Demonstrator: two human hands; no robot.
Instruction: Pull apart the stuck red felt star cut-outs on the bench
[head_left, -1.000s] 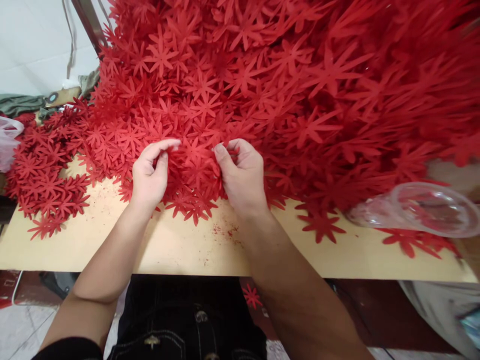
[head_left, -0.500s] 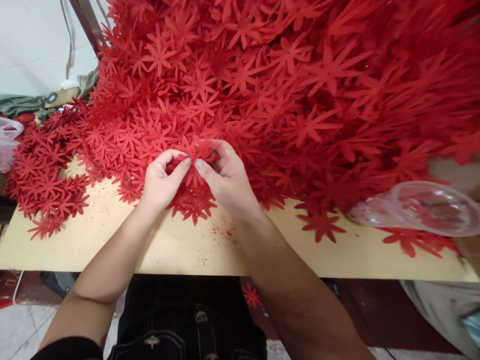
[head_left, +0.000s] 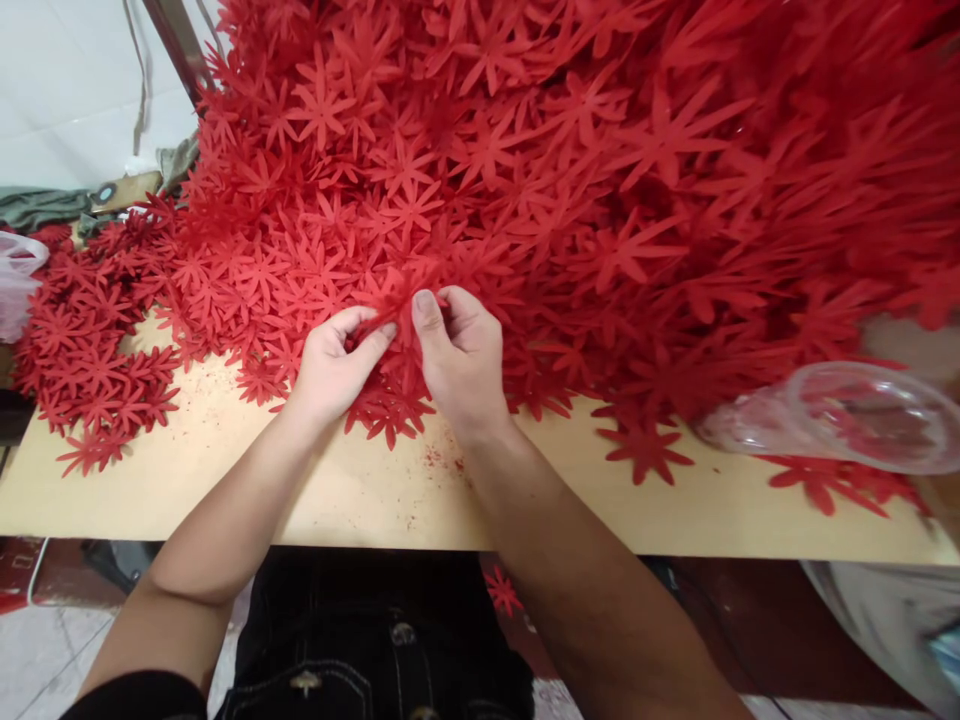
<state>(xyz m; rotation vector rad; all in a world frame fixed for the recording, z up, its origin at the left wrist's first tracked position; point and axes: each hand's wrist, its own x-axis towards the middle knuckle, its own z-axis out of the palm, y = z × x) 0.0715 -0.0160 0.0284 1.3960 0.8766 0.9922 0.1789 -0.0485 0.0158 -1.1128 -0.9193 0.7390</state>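
My left hand [head_left: 337, 362] pinches a red flower-shaped fabric cutout [head_left: 396, 312] between thumb and fingers. Close on its right, my right hand [head_left: 463, 362] has its thumb and fingers closed at the cutout's right side, thumb uppermost. The cutout's petals are bunched and blend with the red behind, so its outline is hard to make out. Behind and under both hands rises a large pile of similar red cutouts [head_left: 322, 240], with long narrow petals. A few cutouts poke out below the hands onto the table.
The pale wooden table [head_left: 225, 480] carries red crumbs near its front. A clear plastic container [head_left: 870, 415] lies at right among cutouts. Far left are a translucent plastic bag [head_left: 16, 290] and a smaller heap of cutouts [head_left: 90, 350]. One cutout [head_left: 502, 590] lies below the table edge.
My right hand has turned more upright and shifted slightly right, its thumb now higher. My left hand has moved a little right. The cutout between them has become more bunched.
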